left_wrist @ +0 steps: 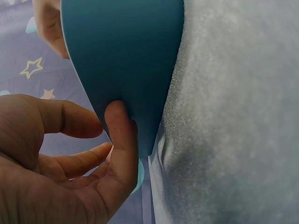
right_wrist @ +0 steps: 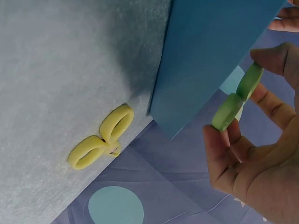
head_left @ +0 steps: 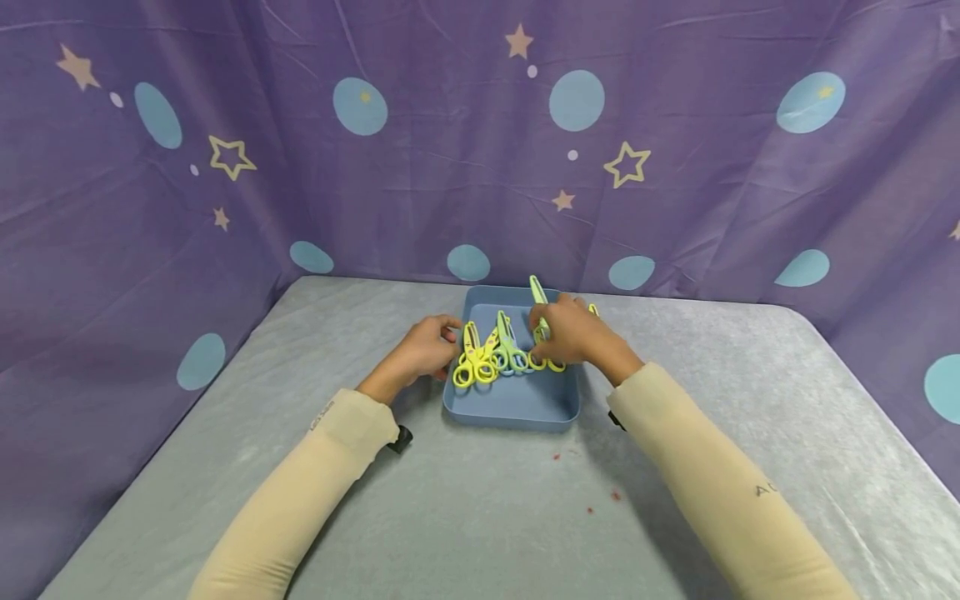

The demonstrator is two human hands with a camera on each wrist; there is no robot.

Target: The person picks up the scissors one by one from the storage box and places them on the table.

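My right hand (head_left: 570, 330) pinches green scissors (head_left: 537, 290) by the handle loops, above the right side of a blue tray (head_left: 517, 417). The right wrist view shows the thumb and fingers on the green loops. At the tray's left wall is my left hand (head_left: 429, 346), its fingers bent at the rim and one digit pressing the outer wall in the left wrist view. Inside the tray lie several scissors: yellow scissors (head_left: 472, 367), green scissors (head_left: 506, 342), and others overlapping them. Blue loops show partly beneath.
Yellow scissors (right_wrist: 114, 126) lie on the grey cloth-covered table (head_left: 480, 517) outside the tray's right wall, mostly behind my right hand in the head view. Small red specks (head_left: 616, 496) mark the cloth. A purple patterned curtain (head_left: 465, 183) hangs behind the table and on its left.
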